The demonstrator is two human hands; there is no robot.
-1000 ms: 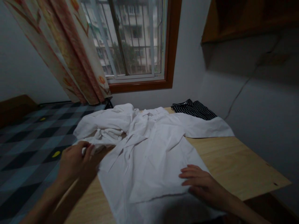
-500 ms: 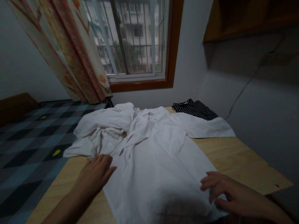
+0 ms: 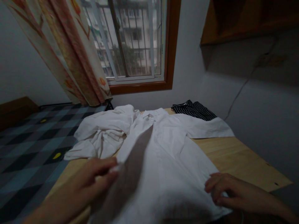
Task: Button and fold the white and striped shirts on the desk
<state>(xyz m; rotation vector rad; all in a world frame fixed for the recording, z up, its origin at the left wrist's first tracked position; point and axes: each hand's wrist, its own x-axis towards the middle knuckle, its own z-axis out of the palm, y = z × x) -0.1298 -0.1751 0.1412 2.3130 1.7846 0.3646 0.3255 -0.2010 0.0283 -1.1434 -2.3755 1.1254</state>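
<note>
A white long-sleeved shirt (image 3: 168,149) lies spread on the wooden table, collar at the far side and one sleeve stretched to the right. My left hand (image 3: 93,180), blurred, pinches the shirt's left front edge and holds it up off the table, so a shaded fold opens beneath it. At the shirt's lower right side, my right hand (image 3: 230,189) has its fingers curled with the thumb close to them, on the cloth's edge. Bunched white cloth (image 3: 102,130) lies at the shirt's left; whether it is the other sleeve is unclear.
Folded black-and-white striped clothing (image 3: 195,110) lies at the far right of the table (image 3: 245,161). A bed with a checked cover (image 3: 28,146) adjoins on the left. Beyond are a curtain (image 3: 77,62) and a barred window (image 3: 133,40); a wooden shelf (image 3: 233,34) hangs upper right.
My left hand has taken hold of the shirt's left front edge and raised it, straightening the creases there. My right hand has shifted slightly right, its fingers drawn closer together on the shirt's side.
</note>
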